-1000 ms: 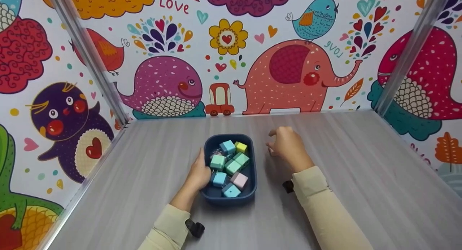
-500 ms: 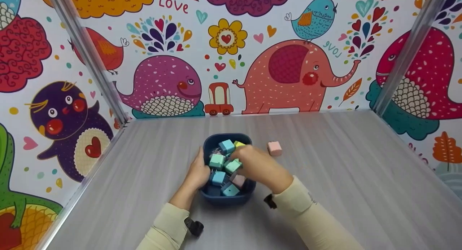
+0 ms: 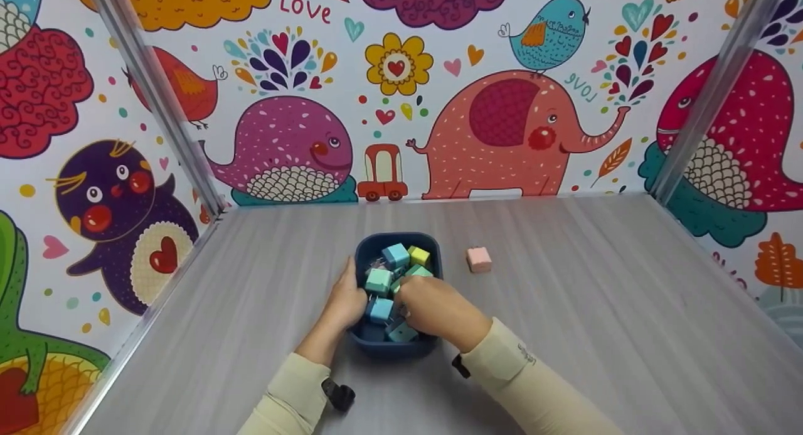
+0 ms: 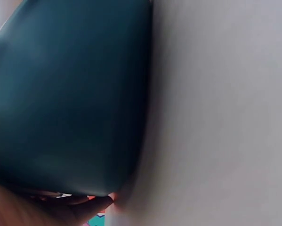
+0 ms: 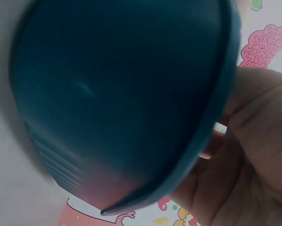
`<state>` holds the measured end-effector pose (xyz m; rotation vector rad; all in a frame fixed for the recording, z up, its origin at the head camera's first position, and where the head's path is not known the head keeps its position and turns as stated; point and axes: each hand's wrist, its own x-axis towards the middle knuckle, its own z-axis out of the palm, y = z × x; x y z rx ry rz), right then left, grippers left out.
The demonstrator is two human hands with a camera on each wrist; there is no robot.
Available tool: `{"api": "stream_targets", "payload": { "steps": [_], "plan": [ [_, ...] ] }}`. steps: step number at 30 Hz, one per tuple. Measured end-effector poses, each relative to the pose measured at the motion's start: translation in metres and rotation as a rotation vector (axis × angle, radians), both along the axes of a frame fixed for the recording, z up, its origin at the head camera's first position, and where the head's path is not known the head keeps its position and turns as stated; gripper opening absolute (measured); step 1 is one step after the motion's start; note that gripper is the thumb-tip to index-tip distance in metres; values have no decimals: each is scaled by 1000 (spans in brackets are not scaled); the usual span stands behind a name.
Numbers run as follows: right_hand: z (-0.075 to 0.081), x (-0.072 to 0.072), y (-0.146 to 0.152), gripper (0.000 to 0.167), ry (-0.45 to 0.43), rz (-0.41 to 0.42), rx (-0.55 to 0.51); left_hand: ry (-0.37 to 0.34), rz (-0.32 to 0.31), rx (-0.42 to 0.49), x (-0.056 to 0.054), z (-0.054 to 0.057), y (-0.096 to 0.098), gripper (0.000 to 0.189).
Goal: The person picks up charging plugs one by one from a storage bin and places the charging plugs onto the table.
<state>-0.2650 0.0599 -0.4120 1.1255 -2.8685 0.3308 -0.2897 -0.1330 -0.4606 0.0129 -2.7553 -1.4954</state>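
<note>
A dark blue bin (image 3: 395,350) on the table holds several cube-shaped charger plugs in blue, green and yellow, such as the mint green one (image 3: 379,280). My left hand (image 3: 344,300) rests along the bin's left wall, fingers extended; the left wrist view shows its fingers (image 4: 91,207) by the wall's end. Over the right rim reaches my right hand (image 3: 439,306), bent down among the plugs. Its fingertips are hidden, and I cannot tell whether they pinch a plug. Outside the bin, to its right, lies a pink charger plug (image 3: 479,259).
The table (image 3: 596,284) is grey and wood-grained. Walls printed with cartoon animals (image 3: 502,134) enclose its back and sides, with metal posts (image 3: 157,102) at the corners.
My right hand has let go of the pink plug on the table, moved left into the bin and sunk lower, covering another pink plug there. The left hand has stayed by the wall.
</note>
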Motion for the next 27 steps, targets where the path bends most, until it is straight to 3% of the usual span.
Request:
{"api": "stream_targets", "payload": {
  "steps": [4, 13, 18, 27],
  "plan": [
    [-4, -1, -1, 13, 12, -5, 18, 0, 1, 4, -1, -1, 0, 79],
    [-9, 2, -1, 11, 133, 16, 27, 22, 2, -10, 0, 0, 1, 77],
    [-5, 6, -1, 13, 117, 17, 67, 21, -1, -8, 0, 0, 0, 78],
    [-1, 5, 0, 14, 11, -2, 72, 20, -2, -11, 0, -1, 0, 79]
  ]
}}
